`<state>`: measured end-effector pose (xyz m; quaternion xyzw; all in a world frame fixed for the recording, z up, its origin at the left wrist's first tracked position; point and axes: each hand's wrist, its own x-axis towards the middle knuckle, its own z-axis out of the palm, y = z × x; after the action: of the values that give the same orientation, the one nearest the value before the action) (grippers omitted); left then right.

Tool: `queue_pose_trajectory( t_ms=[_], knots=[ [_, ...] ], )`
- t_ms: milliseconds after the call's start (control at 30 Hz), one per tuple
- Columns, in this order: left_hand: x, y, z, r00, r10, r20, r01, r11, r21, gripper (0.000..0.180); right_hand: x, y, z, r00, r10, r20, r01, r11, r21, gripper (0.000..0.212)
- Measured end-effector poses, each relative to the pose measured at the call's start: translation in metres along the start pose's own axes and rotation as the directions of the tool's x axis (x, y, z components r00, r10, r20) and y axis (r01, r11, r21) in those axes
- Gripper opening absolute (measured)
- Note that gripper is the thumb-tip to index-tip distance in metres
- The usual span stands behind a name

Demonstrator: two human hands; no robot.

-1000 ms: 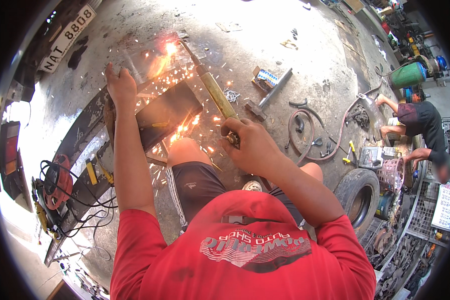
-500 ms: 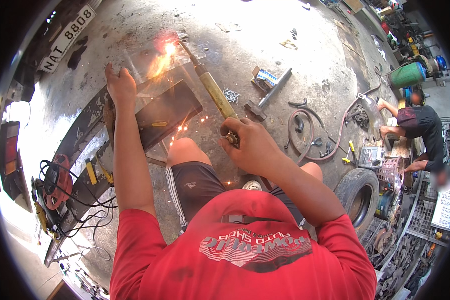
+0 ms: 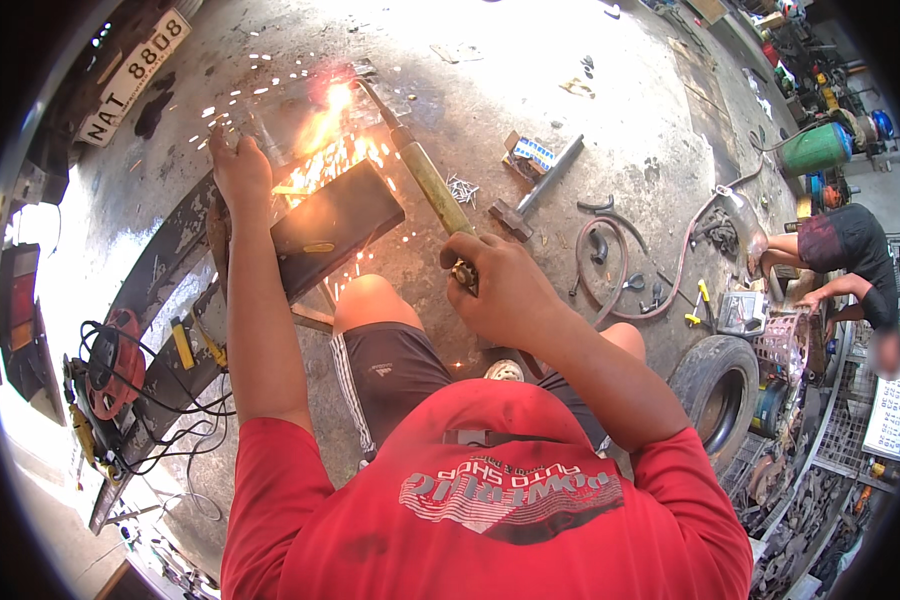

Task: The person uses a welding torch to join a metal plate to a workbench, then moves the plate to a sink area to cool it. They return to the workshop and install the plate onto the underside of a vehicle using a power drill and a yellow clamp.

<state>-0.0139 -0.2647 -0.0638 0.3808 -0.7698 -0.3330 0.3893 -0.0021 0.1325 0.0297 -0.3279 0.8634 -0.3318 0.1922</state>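
Observation:
My right hand (image 3: 505, 290) is wrapped round the rear of a long, brass-coloured cutting torch (image 3: 432, 185). Its narrow tip reaches the far left, where a bright flame (image 3: 338, 98) burns and sparks pour toward me and to the left. Below the sparks is a dark rectangular metal piece (image 3: 340, 220), tilted, with a small yellow patch. My left hand (image 3: 242, 175) is closed beside it, at the upper end of a long dark metal beam (image 3: 160, 245); the fingers are bent, and what they hold is hidden.
A hammer (image 3: 515, 220), a small box (image 3: 530, 155) and loose nails (image 3: 462, 190) lie right of the torch. A hose (image 3: 625, 310) loops across the floor. A tyre (image 3: 715, 395) stands near my right knee. A cable reel (image 3: 115, 365) is at left. Another person (image 3: 845, 245) bends down at right.
The sparks have grown much denser and spread over the metal piece and past my left hand. Both my hands and the torch stay nearly still. The other person's arms have shifted toward the basket.

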Motion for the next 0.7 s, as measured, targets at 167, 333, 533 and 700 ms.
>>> queue_pose_trajectory(
  t_ms=[167,333,533,700],
  knots=[
    [-0.0007,0.0,0.0007,1.0,-0.007,-0.016,0.008,0.999,0.053,0.064,-0.0004,0.0026,0.0008,1.0,-0.016,-0.014,0.016,1.0,-0.008,0.023],
    [0.0004,-0.0036,0.0006,1.0,0.008,-0.023,-0.007,0.998,0.068,0.064,0.0005,-0.0004,-0.0005,1.0,0.005,-0.005,-0.005,1.0,-0.005,0.022],
    [-0.0018,0.001,0.0001,1.0,0.027,-0.009,-0.027,0.998,0.05,0.065,0.0005,0.0,-0.0011,1.0,0.023,0.002,-0.023,1.0,-0.011,0.022],
    [0.0002,-0.0024,-0.0011,0.999,0.034,-0.015,-0.033,0.998,0.052,0.065,0.0008,-0.0027,-0.0019,1.0,0.019,0.006,-0.019,1.0,-0.006,0.024]
  ],
)
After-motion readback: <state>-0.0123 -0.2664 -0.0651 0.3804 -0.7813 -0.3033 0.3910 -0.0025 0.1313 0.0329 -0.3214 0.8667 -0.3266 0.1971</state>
